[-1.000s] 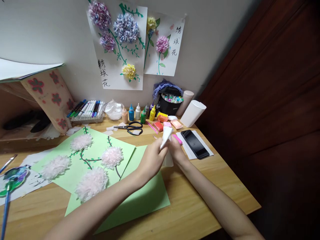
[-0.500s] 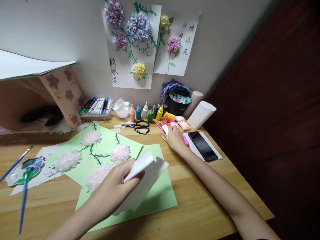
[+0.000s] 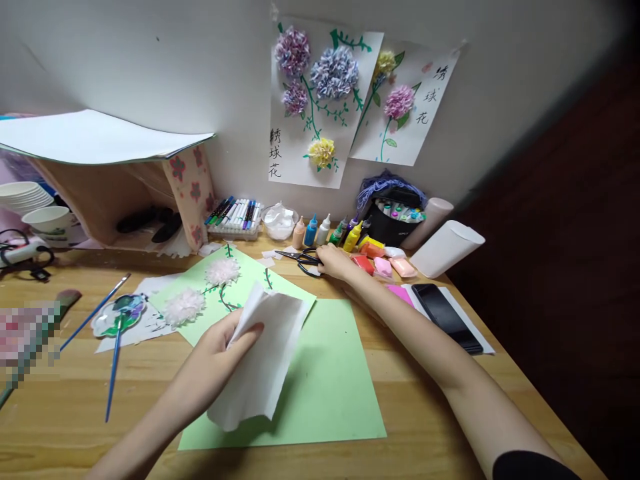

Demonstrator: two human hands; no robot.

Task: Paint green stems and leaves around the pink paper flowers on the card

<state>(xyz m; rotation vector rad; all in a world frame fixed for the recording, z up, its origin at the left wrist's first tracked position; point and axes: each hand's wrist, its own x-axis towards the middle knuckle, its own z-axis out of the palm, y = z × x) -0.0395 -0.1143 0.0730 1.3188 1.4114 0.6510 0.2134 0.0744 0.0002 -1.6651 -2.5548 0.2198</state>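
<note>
Above the green paper [image 3: 330, 387], the left hand [image 3: 216, 350] holds a white tissue sheet [image 3: 260, 373] pinched in its grip. The right hand [image 3: 334, 257] touches the scissors [image 3: 293, 255] near the paint bottles [image 3: 325, 230]; its grip cannot be judged.

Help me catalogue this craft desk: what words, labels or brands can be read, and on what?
"绣球花", handwritten down the larger white wall sheet with paper flowers.
"绣球花", handwritten down the smaller white wall sheet beside it.
Print on the black marker case, the small paint bottles and the white paper cup: too small to read.
</note>
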